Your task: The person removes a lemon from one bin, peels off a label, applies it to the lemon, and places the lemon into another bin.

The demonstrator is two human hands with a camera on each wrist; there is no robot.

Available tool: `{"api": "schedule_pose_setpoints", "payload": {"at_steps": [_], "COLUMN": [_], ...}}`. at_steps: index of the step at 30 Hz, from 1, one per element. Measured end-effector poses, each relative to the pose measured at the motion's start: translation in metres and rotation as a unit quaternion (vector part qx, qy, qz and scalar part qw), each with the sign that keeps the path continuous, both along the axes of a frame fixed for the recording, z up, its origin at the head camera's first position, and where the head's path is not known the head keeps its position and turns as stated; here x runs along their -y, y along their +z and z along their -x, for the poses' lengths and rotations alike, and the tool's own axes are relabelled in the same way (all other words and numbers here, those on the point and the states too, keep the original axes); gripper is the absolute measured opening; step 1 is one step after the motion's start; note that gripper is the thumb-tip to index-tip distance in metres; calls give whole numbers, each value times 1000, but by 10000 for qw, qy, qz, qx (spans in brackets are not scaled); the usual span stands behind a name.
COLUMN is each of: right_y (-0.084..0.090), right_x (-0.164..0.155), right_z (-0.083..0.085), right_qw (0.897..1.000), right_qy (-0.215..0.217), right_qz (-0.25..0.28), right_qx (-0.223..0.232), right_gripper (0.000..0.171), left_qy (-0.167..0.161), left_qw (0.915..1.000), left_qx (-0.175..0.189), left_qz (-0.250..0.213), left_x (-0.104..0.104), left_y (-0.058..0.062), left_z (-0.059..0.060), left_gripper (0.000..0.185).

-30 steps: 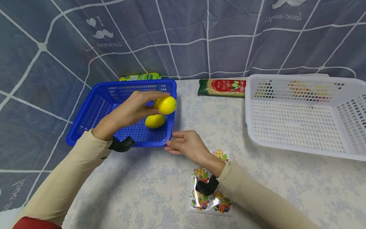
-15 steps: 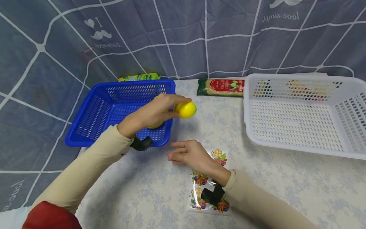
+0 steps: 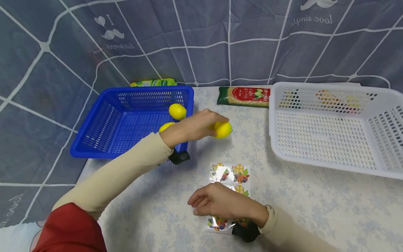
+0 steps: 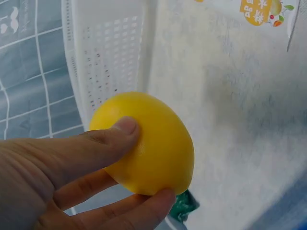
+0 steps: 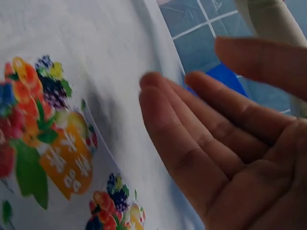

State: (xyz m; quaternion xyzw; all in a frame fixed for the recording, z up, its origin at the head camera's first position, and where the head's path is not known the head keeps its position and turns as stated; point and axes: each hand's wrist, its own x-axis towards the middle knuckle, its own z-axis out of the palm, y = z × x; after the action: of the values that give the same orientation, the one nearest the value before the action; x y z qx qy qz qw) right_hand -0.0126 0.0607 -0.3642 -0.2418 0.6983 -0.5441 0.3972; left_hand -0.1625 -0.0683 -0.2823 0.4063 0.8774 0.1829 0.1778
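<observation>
Yellow and smooth, a lemon (image 3: 223, 129) sits pinched between the thumb and fingers of the left hand (image 3: 192, 127), held above the pale floral surface (image 3: 315, 203) just to the right of the blue basket (image 3: 104, 133), between that basket and the white basket (image 3: 333, 129). In the left wrist view the thumb lies across the top of the lemon (image 4: 146, 143) and a fingertip curls under it, with the white basket's perforated wall behind. Two more lemons (image 3: 177, 111) lie inside the blue basket, near its right wall. The right hand (image 3: 220, 203) is relaxed, fingers straight and holding nothing, resting over a glossy fruit-printed packet (image 3: 230, 175) that lies on the surface in front of the blue basket and to its right; its printed characters are too small to read. Behind the blue basket a green package (image 3: 154, 83) peeks out, its lettering unreadable. A green-and-red packet (image 3: 244, 96) lies to the right of the blue basket's far corner; its label cannot be made out. The grey backdrop (image 3: 220, 35) carries the words "love simple" in mirrored script.
</observation>
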Motion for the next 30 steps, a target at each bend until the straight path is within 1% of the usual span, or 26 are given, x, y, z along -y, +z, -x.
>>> {"api": "schedule_pose_setpoints", "payload": {"at_steps": [2,4,7,11,14,18,23,30], "right_y": [1,1,2,2,2,2,2,2], "right_x": [0,0,-1,-3,-4,-4,-4,-4], "right_z": [-5,-8,-12,-14,-16,-18,-19,-19], "right_qw": [9998,9996,9995,9994,9993,9991,9988,9988], "right_qy": [169,252,270,282,338,414,448,450], "right_qz": [25,18,3,52,98,77,46,24], "right_qx": [87,118,132,181,146,-60,-202,-184], "right_gripper": [22,22,22,22,22,23,24,25], "left_qy": [-46,-66,-77,-34,27,117,228,245], "left_qw": [10000,9999,9991,9964,9947,9933,9891,9890], "left_qx": [33,35,51,163,188,208,360,373], "left_qz": [40,148,415,830,1006,1133,1408,1410], "left_x": [-4,-9,-17,-28,-32,-35,-38,-37], "left_y": [-4,-9,-15,-23,-28,-31,-35,-36], "left_z": [2,3,4,5,6,7,5,3], "left_gripper": [46,44,41,42,44,45,50,48]}}
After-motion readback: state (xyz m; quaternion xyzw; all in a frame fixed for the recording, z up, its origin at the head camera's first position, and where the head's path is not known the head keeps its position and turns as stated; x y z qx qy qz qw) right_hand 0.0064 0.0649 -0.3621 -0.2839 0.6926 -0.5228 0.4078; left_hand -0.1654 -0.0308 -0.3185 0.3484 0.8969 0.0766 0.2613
